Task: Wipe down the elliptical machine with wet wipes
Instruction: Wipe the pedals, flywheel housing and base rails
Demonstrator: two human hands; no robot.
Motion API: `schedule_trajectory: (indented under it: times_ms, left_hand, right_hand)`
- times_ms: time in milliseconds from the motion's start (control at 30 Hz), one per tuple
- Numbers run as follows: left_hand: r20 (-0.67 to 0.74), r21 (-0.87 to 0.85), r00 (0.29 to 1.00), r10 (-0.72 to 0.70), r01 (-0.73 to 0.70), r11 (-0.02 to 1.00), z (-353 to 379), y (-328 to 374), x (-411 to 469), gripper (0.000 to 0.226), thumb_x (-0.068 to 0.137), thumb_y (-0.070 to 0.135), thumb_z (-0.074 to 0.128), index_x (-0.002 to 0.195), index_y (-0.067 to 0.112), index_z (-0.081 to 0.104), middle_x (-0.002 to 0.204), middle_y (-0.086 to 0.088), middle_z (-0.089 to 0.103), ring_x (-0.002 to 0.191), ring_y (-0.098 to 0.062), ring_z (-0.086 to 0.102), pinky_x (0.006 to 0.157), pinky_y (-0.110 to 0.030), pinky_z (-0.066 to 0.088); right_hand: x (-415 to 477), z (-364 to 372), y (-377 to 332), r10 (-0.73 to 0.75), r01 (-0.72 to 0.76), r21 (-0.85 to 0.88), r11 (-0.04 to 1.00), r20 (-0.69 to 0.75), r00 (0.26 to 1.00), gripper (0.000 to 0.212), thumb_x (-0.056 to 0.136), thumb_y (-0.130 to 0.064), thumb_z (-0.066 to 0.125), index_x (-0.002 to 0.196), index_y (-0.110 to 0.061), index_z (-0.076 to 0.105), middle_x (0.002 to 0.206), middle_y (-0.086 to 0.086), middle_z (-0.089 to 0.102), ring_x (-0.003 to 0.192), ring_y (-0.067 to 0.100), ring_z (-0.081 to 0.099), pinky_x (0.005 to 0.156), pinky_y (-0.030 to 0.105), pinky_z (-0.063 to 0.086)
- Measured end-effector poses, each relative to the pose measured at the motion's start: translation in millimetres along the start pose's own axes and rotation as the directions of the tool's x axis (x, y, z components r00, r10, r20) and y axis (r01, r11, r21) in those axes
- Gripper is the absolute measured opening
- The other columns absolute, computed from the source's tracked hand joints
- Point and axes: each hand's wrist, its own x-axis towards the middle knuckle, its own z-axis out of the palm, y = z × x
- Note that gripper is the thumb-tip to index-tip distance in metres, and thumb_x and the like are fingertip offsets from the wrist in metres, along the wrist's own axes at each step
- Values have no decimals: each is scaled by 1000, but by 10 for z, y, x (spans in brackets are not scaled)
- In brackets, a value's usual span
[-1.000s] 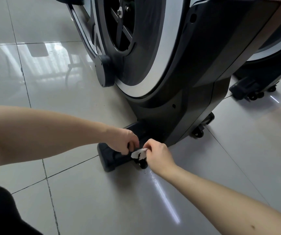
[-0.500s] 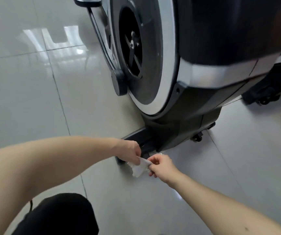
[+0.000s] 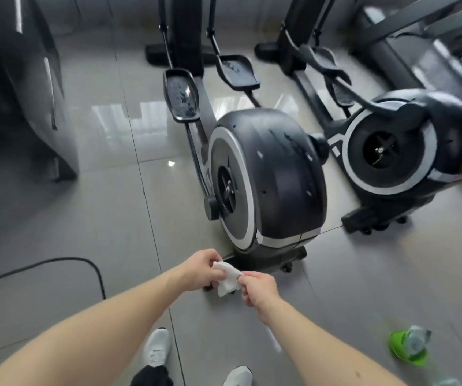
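Elliptical machine [image 3: 280,176]: stands mid-floor on grey tile [image 3: 99,218], its rear base bar just beyond the hands.

Wet wipe [image 3: 228,278]: white, crumpled, clear of the machine, stretched between both hands above the base bar.

Left hand [image 3: 203,267]: fingers curled, pinching the wipe's upper end.

Right hand [image 3: 259,289]: thumb and forefinger pinching the lower end, remaining fingers curled.

Green wipes pack [image 3: 409,348]: on the floor toward its near right edge.

Progress, judged: pedals and housing top glisten in patches, likely wiped. The wipe is probably being refolded. Which surfaces remain cannot be told.
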Motion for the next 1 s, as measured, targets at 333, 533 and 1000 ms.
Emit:
schedule_trajectory:
  times_ms: [333,533,1000]
  left_hand:
    - [-110,-201,980,166,-186,962,-731,804,-1312,20,99,31,66,93,13,74,76,-2,71,66,-8,66,64,-25,51]
    - [-80,-164,971,226,-237,958,-811,953,-1476,52,80,54,77,86,3,70,74,-1,70,68,-13,60,67,-30,48]
    - [30,34,967,252,-253,967,-575,1519,-987,11,99,23,66,99,20,76,87,-10,78,76,-15,73,69,-24,51]
  right_hand:
    - [-1432,184,-809,38,4,410,912,-93,995,18,96,0,56,103,-4,72,86,12,77,75,23,75,47,23,50]
    - [-1685,186,-900,61,-15,572,820,-61,996,19,97,1,55,105,2,71,80,10,75,73,22,73,45,21,48]
    - [-1315,-269,-1081,-100,-9,687,727,119,988,25,100,-27,66,113,-7,74,102,9,79,88,20,76,71,28,58]
